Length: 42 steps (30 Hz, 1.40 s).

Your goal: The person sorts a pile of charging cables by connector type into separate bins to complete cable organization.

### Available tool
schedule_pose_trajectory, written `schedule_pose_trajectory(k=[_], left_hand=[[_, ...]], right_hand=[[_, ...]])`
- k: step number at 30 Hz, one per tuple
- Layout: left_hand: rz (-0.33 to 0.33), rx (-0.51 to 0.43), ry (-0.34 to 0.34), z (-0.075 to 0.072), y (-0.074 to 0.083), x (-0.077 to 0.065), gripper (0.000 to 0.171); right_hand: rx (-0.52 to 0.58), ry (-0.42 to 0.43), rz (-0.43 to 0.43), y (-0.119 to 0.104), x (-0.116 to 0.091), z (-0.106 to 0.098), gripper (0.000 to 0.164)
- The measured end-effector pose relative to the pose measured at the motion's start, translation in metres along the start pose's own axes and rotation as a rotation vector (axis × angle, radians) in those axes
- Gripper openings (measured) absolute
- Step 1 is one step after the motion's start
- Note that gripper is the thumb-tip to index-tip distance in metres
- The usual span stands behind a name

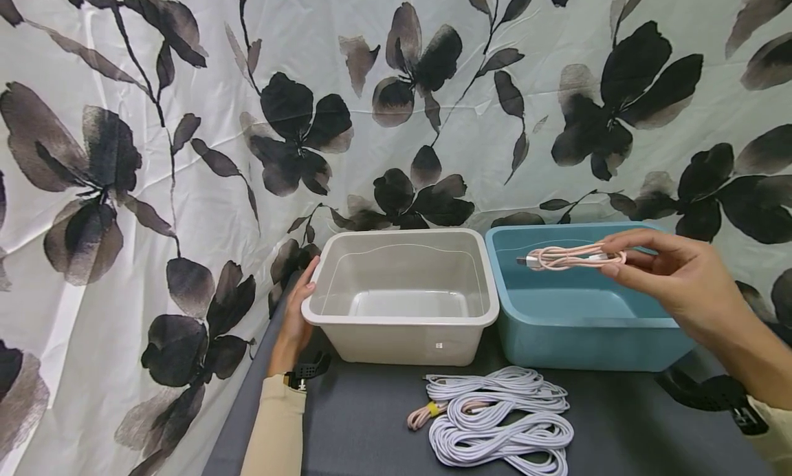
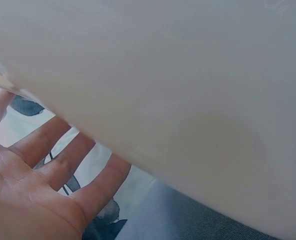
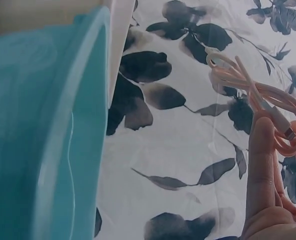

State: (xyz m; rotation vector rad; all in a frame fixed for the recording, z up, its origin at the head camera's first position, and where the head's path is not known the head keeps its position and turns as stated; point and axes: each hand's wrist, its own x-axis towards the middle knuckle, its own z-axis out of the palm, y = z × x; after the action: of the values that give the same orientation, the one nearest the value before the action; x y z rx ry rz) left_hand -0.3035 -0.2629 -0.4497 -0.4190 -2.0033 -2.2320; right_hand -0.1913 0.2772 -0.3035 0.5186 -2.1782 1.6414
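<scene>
My right hand (image 1: 687,276) pinches a coiled pink charging cable (image 1: 566,257) between thumb and fingers, holding it above the blue bin (image 1: 594,345). In the right wrist view a white connector (image 3: 280,120) shows on that cable beside the thumb. My left hand (image 1: 297,321) touches the left outer side of the beige bin (image 1: 402,342), its fingers (image 2: 108,185) spread and nearly straight in the left wrist view. Bundled white cables (image 1: 504,441) lie on the table before the bins. Partly under them is a pinkish cable with a yellow tie (image 1: 433,409).
The two bins stand side by side on a dark grey table (image 1: 371,421). A white curtain-like cloth with dark flowers (image 1: 297,132) hangs close behind them and along the left side.
</scene>
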Motion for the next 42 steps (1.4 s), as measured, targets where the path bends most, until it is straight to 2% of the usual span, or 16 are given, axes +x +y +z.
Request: schedule_pose_trajectory(k=[6,18,27,42], left_hand=[[0.003,-0.001,-0.001,-0.001,0.0,-0.002,0.062],[0.003,0.006,0.003,-0.002,-0.002,-0.003,0.062],[0.01,0.005,-0.004,-0.002,0.0,-0.002,0.061],[0.013,-0.014,-0.017,-0.003,-0.002,-0.001,0.063]], right_hand=[[-0.201,0.011,0.047,-0.003,0.017,-0.003,0.034],[-0.23,0.005,0.149,0.006,0.04,-0.015,0.037],[-0.237,-0.004,0.16,0.02,0.059,-0.029,0.037],[-0.353,-0.073,0.271,0.048,0.088,-0.04,0.051]])
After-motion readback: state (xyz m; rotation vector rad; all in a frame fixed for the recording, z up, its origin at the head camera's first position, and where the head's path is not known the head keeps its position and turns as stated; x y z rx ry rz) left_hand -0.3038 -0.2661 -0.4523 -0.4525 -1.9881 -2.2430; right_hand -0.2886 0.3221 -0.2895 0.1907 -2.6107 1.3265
